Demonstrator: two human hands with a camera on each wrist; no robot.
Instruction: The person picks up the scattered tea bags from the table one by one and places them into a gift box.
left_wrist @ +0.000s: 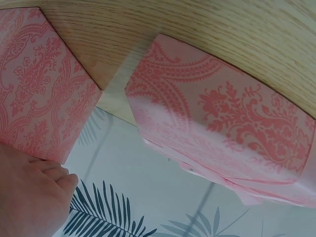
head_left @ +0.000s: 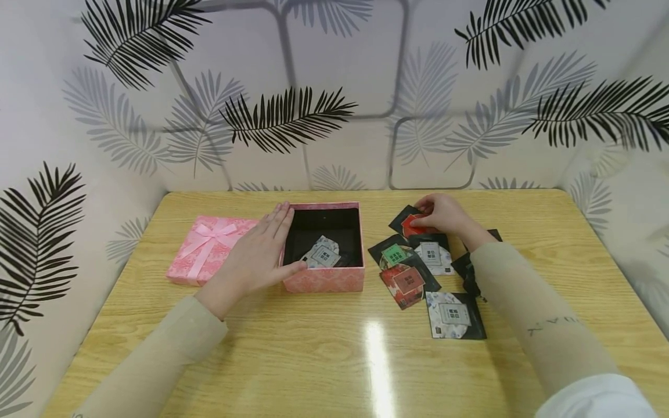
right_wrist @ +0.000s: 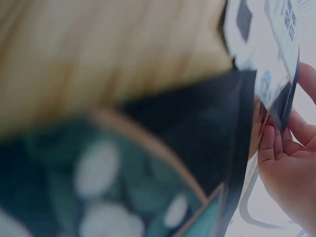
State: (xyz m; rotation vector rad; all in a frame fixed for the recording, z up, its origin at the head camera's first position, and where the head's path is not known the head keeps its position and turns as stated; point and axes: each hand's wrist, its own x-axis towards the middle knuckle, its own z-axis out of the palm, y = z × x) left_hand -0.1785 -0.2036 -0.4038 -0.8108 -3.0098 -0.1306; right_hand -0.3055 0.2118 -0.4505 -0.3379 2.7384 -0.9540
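Note:
My left hand [head_left: 256, 252] rests along the left edge of a pink patterned box [head_left: 324, 281], fingers straight over its rim. Inside the black-lined box lies a white-and-grey packet [head_left: 323, 254]. In the left wrist view the left hand [left_wrist: 32, 192] touches the box's wall [left_wrist: 44, 94]. My right hand [head_left: 444, 215] pinches a flat black packet with a red label [head_left: 412, 225] at the far end of a loose pile. The right wrist view shows the right hand [right_wrist: 291, 158] with fingers bent at the packets' edge.
The pink lid [head_left: 209, 247] with its ribbon bow lies left of the box. Nearer packets include a green-labelled one [head_left: 394, 254], a red-brown one [head_left: 406, 284], and white-and-black ones [head_left: 453, 314]. More black packets [head_left: 467, 273] lie partly under the right forearm. A leaf-patterned wall covering backs the table.

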